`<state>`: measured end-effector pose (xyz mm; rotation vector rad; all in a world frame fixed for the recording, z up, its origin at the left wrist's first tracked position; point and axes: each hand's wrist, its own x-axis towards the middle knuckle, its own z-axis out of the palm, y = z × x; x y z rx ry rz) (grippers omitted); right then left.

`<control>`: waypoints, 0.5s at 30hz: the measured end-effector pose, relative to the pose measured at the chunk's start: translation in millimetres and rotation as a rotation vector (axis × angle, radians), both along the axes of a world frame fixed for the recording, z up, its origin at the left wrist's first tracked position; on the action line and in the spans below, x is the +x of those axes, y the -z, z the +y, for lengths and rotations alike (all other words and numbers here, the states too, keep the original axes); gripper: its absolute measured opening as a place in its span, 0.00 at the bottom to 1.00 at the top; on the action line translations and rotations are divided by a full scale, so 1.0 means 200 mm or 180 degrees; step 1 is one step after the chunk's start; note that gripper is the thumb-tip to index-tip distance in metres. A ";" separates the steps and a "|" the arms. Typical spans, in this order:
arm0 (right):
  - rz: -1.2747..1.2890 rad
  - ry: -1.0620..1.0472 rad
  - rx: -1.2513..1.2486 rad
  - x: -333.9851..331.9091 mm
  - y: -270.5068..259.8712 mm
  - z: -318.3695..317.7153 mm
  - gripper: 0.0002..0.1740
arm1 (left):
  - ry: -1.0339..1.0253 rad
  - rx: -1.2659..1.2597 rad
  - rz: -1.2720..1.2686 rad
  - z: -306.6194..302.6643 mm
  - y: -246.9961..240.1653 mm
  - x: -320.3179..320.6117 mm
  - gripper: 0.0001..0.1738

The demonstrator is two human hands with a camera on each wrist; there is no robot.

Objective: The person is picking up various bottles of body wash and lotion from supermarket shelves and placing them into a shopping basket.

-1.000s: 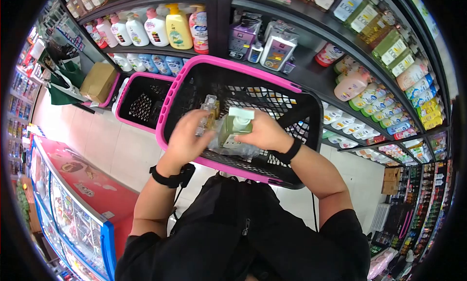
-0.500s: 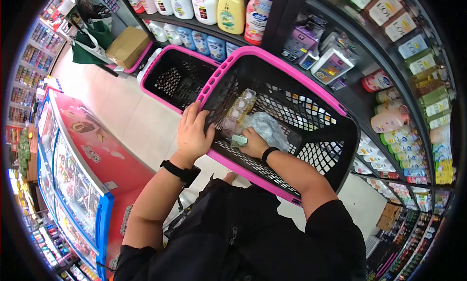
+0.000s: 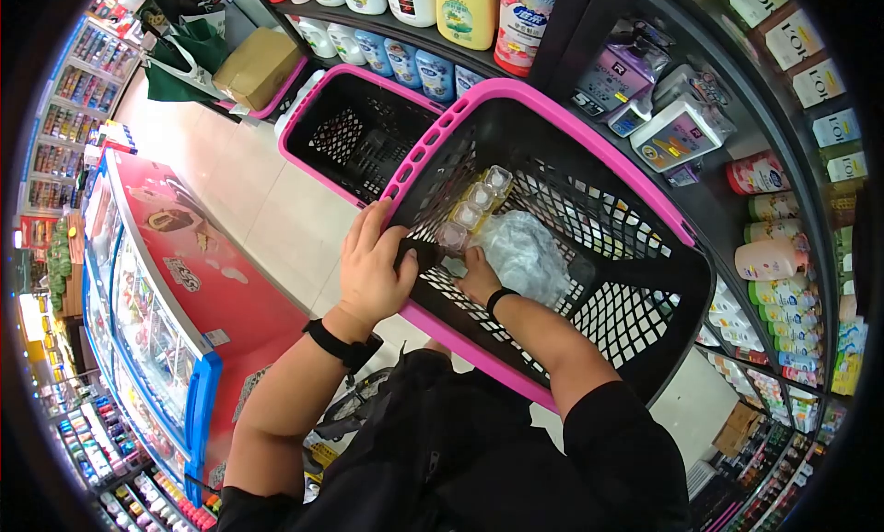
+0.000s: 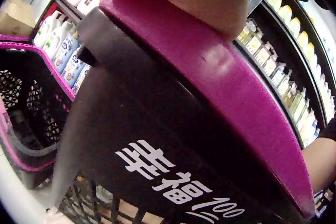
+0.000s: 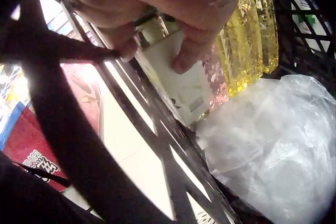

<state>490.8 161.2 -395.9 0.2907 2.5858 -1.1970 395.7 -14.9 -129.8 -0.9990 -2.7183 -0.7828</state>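
Observation:
My left hand [image 3: 373,270] rests on the pink rim [image 4: 220,71] of a black shopping basket [image 3: 594,210], at its near left corner, fingers spread. Down inside that corner, my right hand [image 3: 477,276] grips a bottle with a pale green tint and a white label [image 5: 181,90]. The thumb lies on the label in the right wrist view; much of the bottle is hidden by the hand. Beside it stands a pink-tinted bottle [image 5: 216,79], then yellow clear-capped bottles [image 3: 480,197] along the left wall. A crumpled clear plastic bag [image 3: 525,256] lies on the basket floor.
Behind on the left stands a second pink-rimmed basket [image 3: 368,132]. Shelves of bottles [image 3: 465,12] run along the back and right. A cardboard box [image 3: 258,72] is at the far left, and a red freezer with blue trim [image 3: 189,247] stands at left.
My right hand has lowered the green bottle into the basket's near left corner. My left hand has moved from above the bottles to the rim. The view has turned and shifted.

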 end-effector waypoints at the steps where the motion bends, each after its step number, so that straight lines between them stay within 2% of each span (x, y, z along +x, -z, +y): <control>1: -0.0060 0.0130 -0.0116 0.00 0.00 0.00 0.38 | 0.0018 0.0007 0.0017 0.00 0.00 0.00 0.16; 3: -0.0174 0.0395 -0.0344 0.01 0.00 0.01 0.37 | 0.0065 0.0064 -0.0019 0.00 -0.01 -0.01 0.15; 6: -0.0264 0.0429 -0.0831 -0.03 0.03 0.04 0.39 | 0.0036 0.0048 0.0051 0.00 0.00 -0.01 0.16; 7: -0.0073 0.0409 -0.0668 -0.02 0.03 0.04 0.40 | 0.0024 0.0023 0.0090 0.01 0.01 -0.01 0.16; 10: -0.0899 0.0387 -0.0790 -0.04 0.05 0.09 0.39 | 0.0051 0.0012 0.0123 0.01 0.01 -0.01 0.15; 11: -0.0767 0.0323 -0.0831 -0.03 0.06 0.10 0.40 | 0.0021 -0.0007 0.0094 0.01 0.00 -0.01 0.15; 14: -0.0397 0.0446 -0.1122 -0.04 0.19 0.05 0.33 | 0.0111 0.0064 0.0099 0.02 -0.01 -0.01 0.15; 15: -0.0539 0.0362 -0.1215 -0.07 0.17 0.04 0.30 | 0.0081 0.0014 0.0081 0.02 -0.01 -0.01 0.14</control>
